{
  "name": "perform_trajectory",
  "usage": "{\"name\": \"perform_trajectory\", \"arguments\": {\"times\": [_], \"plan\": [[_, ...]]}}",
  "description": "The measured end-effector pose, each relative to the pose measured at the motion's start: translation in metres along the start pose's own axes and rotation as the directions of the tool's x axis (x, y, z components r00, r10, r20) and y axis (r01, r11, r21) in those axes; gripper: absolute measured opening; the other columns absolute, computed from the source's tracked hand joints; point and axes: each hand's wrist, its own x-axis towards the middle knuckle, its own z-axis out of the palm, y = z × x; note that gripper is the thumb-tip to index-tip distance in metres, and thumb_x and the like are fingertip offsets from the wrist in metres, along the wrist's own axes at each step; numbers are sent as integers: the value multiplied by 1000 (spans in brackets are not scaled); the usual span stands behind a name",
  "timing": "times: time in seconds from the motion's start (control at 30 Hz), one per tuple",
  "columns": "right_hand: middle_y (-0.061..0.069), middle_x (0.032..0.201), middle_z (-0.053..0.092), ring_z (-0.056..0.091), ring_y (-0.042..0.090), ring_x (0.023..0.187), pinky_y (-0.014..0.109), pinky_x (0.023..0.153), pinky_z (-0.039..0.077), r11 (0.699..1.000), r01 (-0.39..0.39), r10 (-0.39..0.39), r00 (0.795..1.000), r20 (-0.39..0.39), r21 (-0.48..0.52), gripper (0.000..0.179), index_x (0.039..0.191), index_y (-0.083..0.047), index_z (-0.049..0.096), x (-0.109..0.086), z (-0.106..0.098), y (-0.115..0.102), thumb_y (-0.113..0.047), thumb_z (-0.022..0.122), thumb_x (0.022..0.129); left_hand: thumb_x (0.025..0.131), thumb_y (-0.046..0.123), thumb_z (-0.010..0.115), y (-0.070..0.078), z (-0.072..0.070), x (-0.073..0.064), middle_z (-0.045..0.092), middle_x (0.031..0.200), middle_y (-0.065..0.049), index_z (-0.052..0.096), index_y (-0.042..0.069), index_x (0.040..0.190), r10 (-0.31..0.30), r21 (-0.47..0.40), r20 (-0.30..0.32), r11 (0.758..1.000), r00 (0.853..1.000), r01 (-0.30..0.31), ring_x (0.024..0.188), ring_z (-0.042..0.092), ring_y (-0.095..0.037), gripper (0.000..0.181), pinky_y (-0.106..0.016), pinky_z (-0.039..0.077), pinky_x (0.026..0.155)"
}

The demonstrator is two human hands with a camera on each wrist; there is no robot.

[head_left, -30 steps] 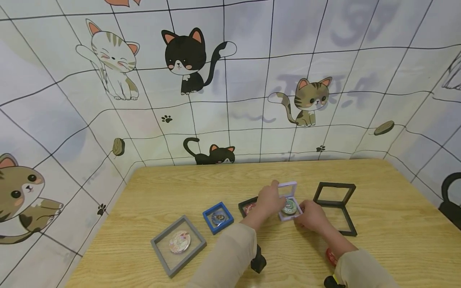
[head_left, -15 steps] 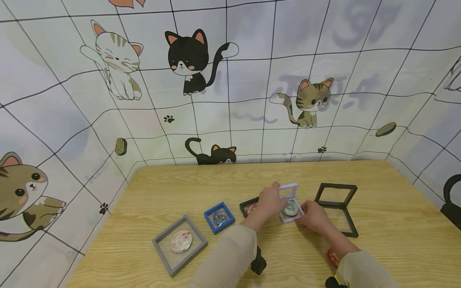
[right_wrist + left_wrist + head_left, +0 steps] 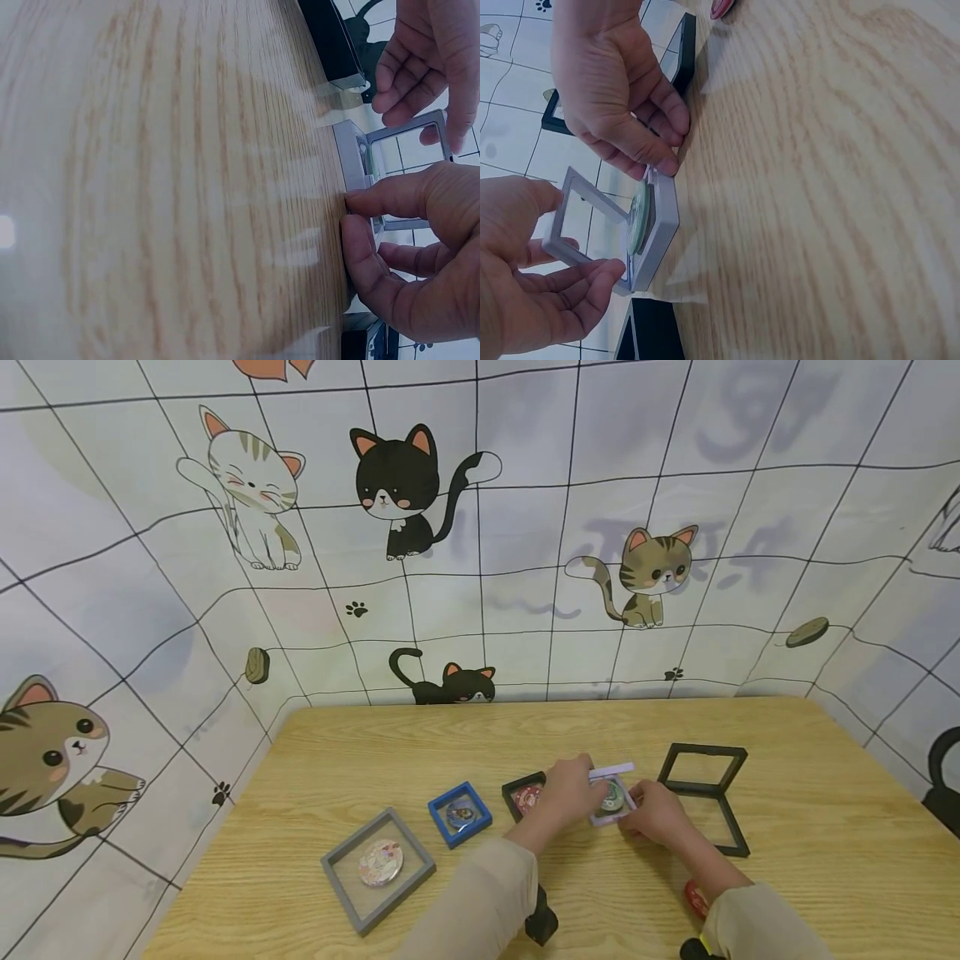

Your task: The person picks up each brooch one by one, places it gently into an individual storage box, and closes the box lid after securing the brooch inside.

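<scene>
A small lilac display frame (image 3: pixel 664 232) lies on the table, its hinged lid (image 3: pixel 574 247) partly raised over the base. In the base sits a round green badge (image 3: pixel 612 797). With thumb and fingers, my left hand (image 3: pixel 572 792) holds the lid by its edge. My right hand (image 3: pixel 658 814) grips the near right corner of the base between thumb and index finger; the right wrist view shows this pinch low at the tabletop. Part of the badge is hidden behind the left fingers in the head view.
Left of the hands lie a black frame (image 3: pixel 512 795) with a red badge, a blue frame (image 3: pixel 437 812) and a grey frame (image 3: pixel 347 893) with badges. An open black frame (image 3: pixel 737 827) stands at right. A red badge (image 3: pixel 696 898) lies by the right sleeve.
The lilac lid has tilted down from nearly upright toward the base, moved by my left hand. My right hand keeps its grip on the corner. The head view has shifted slightly.
</scene>
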Motion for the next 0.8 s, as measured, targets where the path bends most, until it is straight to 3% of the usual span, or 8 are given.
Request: {"name": "perform_trajectory", "arguments": {"times": [0.17,0.3,0.4,0.57,0.8], "plan": [[24,87,55,58,18,59,31,53,51,1000,3,-3,1000,-6,-27,43,101,18,43,0,-1,0,4,65,67,90,32,52,2,3,-4,56,65,3,62,7,83,56,98,12,994,998,-57,52,45,-7,28,-18,36,46],[21,80,56,57,18,57,31,51,51,999,6,-7,1000,-15,-48,40,98,16,45,-1,-1,0,3,66,66,91,29,51,3,7,-6,45,52,6,54,12,67,91,208,34,973,995,-96,43,38,-6,29,-18,30,39],[18,77,56,58,18,57,32,52,51,1000,7,-7,1000,-12,-25,37,97,16,46,-2,-1,0,4,65,67,91,28,51,4,11,-7,40,49,5,48,13,62,81,261,66,961,995,-96,40,34,-6,33,-19,28,37],[17,75,56,57,17,57,32,52,51,1000,12,-12,1000,-11,-7,37,96,16,46,-2,-1,-1,5,65,66,90,31,52,4,18,-6,42,52,5,50,15,62,60,350,82,933,995,-85,44,38,-8,33,-21,31,39],[17,76,55,56,18,58,32,52,51,1000,-4,4,1000,-13,3,40,99,16,45,-1,0,1,6,64,65,88,39,54,7,22,-6,50,60,6,59,17,71,24,483,82,874,996,-61,50,44,-8,28,-24,36,40]]}}
